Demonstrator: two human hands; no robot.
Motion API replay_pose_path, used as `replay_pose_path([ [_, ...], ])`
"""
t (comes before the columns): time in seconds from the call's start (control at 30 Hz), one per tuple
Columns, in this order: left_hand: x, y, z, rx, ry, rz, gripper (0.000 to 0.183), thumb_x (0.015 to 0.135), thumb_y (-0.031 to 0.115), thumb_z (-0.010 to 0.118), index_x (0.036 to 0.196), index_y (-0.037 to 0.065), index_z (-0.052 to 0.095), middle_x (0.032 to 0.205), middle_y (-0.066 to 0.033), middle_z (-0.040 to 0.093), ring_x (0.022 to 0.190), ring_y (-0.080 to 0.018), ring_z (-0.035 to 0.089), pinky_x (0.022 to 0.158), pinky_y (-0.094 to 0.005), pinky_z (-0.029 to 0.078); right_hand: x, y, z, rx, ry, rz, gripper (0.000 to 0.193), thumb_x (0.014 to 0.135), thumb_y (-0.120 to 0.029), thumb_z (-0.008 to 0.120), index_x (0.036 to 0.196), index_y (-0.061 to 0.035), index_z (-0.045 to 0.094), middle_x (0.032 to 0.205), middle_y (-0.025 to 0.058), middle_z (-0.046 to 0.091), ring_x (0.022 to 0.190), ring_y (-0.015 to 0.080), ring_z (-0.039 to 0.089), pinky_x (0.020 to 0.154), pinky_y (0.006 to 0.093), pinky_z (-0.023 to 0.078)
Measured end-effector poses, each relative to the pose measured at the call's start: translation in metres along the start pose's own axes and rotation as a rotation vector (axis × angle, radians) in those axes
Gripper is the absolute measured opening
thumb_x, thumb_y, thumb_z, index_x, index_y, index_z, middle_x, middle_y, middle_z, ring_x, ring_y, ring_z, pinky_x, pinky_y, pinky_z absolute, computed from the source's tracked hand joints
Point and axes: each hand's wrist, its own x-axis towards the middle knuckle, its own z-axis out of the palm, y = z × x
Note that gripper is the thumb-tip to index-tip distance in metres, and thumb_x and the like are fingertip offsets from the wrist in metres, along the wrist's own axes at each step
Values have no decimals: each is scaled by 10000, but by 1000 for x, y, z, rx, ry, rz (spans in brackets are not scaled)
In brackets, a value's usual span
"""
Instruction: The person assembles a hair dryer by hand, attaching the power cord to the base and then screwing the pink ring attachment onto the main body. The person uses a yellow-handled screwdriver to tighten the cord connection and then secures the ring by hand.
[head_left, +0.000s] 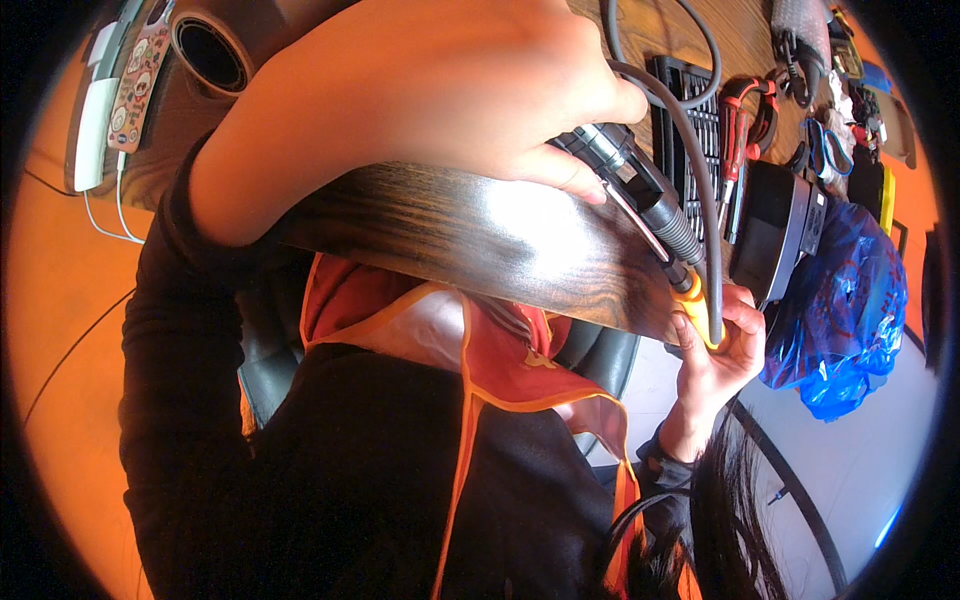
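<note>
My left hand [480,100], large at the top centre, wraps around a black handheld tool [640,185] above the table edge. This tool has a ribbed sleeve at its lower end and a thick grey cable [690,140] looping near it. Lower right, my right hand [725,350] grips the yellow handle of a screwdriver [691,292] between thumb and fingers. Its metal shaft runs up alongside the black tool, toward my left thumb and fingers. Where the screwdriver tip meets the tool is hidden by my left hand.
Right of the hands on the wooden table [430,225] lie a black bit case [690,120], a red-handled tool [735,125] and a black box [772,220]. A blue plastic bag [840,310] is farther right. A tape roll [212,52] and a sticker-covered case [137,95] are upper left.
</note>
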Motion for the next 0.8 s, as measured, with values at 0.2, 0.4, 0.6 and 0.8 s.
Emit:
replay_pose_path([
  [0.2,0,0,-2,-32,-13,-12,168,773,116,533,896,18,596,468,-78,425,381,-188,458,386,-288,354,-11,5,3,376,-2,221,402,828,-240,640,1080,36,490,988,130,580,879,157,587,737,240,475],
  [0.4,2,1,-2,-73,-67,-50,199,787,144,540,933,23,602,470,-70,416,382,-181,450,390,-286,351,-12,3,1,500,-198,572,362,882,-246,577,1110,15,474,939,165,623,684,165,625,492,189,464],
  [0.6,1,0,-5,-83,-89,-31,272,774,245,603,945,33,598,511,-71,450,434,-197,486,442,-317,375,-11,-6,7,243,75,265,352,697,22,702,975,-8,487,911,94,561,752,126,582,616,214,494],
  [0.8,2,1,-4,-77,-32,-43,291,762,269,624,944,45,584,551,-75,481,495,-226,526,489,-335,397,-16,-4,1,187,-6,152,353,696,-2,719,974,2,503,930,107,552,830,154,567,721,259,485],
])
